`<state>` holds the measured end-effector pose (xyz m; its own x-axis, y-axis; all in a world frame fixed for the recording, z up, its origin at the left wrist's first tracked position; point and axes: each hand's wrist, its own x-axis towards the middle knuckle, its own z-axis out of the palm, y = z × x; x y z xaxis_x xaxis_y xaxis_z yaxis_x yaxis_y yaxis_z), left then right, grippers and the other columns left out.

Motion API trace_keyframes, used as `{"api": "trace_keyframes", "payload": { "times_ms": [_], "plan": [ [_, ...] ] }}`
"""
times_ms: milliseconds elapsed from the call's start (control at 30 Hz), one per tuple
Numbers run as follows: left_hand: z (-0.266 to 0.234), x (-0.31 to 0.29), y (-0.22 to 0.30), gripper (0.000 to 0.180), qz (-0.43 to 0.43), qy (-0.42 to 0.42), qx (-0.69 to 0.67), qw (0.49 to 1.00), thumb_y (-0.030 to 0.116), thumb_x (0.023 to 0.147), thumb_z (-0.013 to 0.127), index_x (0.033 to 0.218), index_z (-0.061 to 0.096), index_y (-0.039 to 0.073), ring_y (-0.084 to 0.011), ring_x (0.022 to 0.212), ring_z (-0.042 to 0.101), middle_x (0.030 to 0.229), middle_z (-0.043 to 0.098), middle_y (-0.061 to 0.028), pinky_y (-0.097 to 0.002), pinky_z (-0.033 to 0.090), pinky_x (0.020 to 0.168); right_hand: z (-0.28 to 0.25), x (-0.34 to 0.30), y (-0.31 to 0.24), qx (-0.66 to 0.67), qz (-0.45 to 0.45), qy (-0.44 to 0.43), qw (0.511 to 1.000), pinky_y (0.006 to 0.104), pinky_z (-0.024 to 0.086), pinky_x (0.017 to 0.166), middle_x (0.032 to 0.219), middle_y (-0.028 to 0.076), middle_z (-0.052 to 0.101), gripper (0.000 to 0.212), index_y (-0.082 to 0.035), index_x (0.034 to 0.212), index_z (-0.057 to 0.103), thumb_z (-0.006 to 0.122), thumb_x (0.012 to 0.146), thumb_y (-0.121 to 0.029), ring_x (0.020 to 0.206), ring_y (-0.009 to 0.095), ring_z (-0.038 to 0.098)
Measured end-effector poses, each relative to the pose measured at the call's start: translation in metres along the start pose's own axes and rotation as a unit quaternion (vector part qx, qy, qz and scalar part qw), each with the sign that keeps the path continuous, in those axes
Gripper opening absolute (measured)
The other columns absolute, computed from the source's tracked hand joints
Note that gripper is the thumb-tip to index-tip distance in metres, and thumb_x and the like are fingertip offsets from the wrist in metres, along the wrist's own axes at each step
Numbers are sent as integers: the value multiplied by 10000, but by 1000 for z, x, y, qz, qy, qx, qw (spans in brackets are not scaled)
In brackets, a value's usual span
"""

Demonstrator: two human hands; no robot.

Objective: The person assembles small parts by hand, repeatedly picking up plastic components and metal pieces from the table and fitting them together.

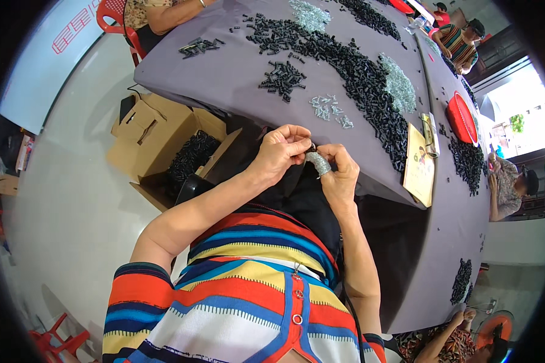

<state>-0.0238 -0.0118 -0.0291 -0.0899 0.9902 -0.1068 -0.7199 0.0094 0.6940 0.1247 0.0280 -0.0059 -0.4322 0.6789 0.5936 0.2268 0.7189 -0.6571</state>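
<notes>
Seen from above, a person in a striped top sits at a grey-covered table [212,78]; both hands meet near its edge, just above the middle of the view. The left hand [283,152] pinches a small dark piece [312,147] between thumb and fingertips; the right hand [340,174] is curled, its fingertips closed beside that piece, with a silvery sleeve-like thing [319,163] at them; whether this wraps a finger or is gripped, I cannot tell. From the hands, a small scatter of clear pieces [322,109] lies at 12 o'clock; a small black pile [283,80] at 11; a long black heap [360,75] at 1; a notebook [418,166] at 3; an open carton [157,142] of black parts at 9. The step in hand looks like close fingertip work on the dark piece; the next move seems to call for steady alignment and light pressure.
</notes>
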Motion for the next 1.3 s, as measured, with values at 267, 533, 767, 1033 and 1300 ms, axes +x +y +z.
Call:
{"api": "trace_keyframes", "payload": {
  "times_ms": [267,533,767,1033,1300],
  "plan": [
    [5,3,4,253,-8,-10,-5,1000,22,820,629,1048,518,23,-90,636,539,805,600,-36,-225,446,580,-8,4,-4,38,27,-69,997,260,443,624,928,67,568,365,-34,1030,594,728,692,-4,690,148,490],
    [2,-1,2,302,-73,-44,9,996,-27,813,600,1095,504,26,-136,855,589,952,587,-66,-259,474,750,-8,7,-1,123,79,-131,980,256,430,654,986,57,585,339,-21,982,604,723,664,-3,729,154,515],
    [5,0,0,318,-60,-15,8,998,17,780,648,1060,500,26,-80,600,520,796,577,-30,-208,391,523,-7,3,8,176,126,-134,967,245,447,673,987,50,583,339,-26,993,613,745,681,-31,718,126,514],
    [-1,1,-6,308,-128,-33,-44,990,7,804,625,1091,518,36,-134,865,585,950,589,-58,-288,481,770,-6,4,4,129,128,-138,974,264,439,639,896,40,581,320,-25,955,620,761,668,-46,690,133,494],
    [-14,7,-9,294,-172,-24,-77,982,20,810,644,1090,564,56,-131,830,596,932,608,-46,-288,502,724,1,4,2,138,127,-145,971,264,444,667,861,47,575,301,-9,958,615,723,677,-3,701,144,505]
  ]
}}
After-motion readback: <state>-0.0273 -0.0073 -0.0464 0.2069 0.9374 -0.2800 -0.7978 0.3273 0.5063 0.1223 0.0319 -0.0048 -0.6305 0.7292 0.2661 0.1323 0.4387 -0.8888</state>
